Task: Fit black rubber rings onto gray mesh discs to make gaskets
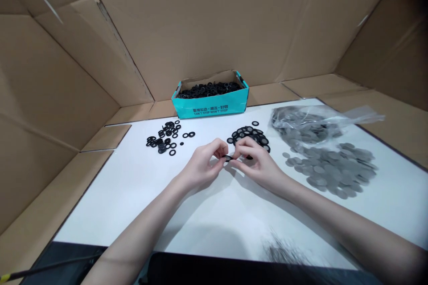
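Between my two hands is a small black rubber ring with a grey disc in it (pixel 228 158), pinched from both sides. My left hand (pixel 207 160) grips its left edge with thumb and fingertips. On the opposite edge, my right hand (pixel 253 159) closes thumb and fingers. Just behind the right hand lies a pile of black rings with grey centres (pixel 249 132), partly hidden by the fingers. Loose black rings (pixel 169 131) are scattered to the left. Thin round grey mesh discs (pixel 334 169) are heaped on the right.
A turquoise box (pixel 210 106) full of black rings stands at the back. Behind the disc heap lies a clear plastic bag (pixel 306 122) with more grey discs. Cardboard walls (pixel 207 22) enclose the white tabletop (pixel 120 196) at the back and sides.
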Demonstrator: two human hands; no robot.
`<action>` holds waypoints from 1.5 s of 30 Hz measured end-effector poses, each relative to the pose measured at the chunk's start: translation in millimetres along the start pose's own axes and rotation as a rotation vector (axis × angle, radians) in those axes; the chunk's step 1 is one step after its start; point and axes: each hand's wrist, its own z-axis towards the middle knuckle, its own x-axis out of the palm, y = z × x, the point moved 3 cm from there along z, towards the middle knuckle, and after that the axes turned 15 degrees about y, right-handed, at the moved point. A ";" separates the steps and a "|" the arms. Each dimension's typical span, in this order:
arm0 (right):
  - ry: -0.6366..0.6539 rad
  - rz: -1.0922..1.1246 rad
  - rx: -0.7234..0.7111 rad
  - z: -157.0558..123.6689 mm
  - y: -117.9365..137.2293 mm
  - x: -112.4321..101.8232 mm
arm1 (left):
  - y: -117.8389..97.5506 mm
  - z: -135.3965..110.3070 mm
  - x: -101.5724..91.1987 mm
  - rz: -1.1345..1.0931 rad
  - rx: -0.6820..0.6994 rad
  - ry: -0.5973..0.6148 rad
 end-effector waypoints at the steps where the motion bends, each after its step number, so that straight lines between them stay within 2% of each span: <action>1: 0.000 -0.007 -0.003 0.0 0.3 -0.1 | -0.3 -0.1 -0.2 -0.012 0.002 0.010; 4: 0.006 -0.025 -0.017 0.4 0.2 0.2 | 0.6 -0.6 -0.6 -0.076 0.002 0.023; 9: 0.003 -0.050 -0.037 0.7 -1.9 0.4 | 4.6 -1.2 -0.4 -0.118 0.007 -0.022; 22: -0.047 -0.060 -0.054 0.1 -4.0 3.1 | 0.1 -0.2 3.2 0.085 0.032 0.009; 29: -0.042 -0.116 -0.044 -0.7 -6.7 2.9 | 6.6 -1.9 -0.7 -0.032 0.002 -0.025; 36: -0.056 -0.125 -0.109 0.9 -3.9 0.6 | 6.2 0.2 2.5 -0.106 -0.015 -0.020; 45: -0.004 -0.015 -0.081 1.4 -0.1 0.9 | 1.7 -1.5 4.7 -0.119 -0.048 0.088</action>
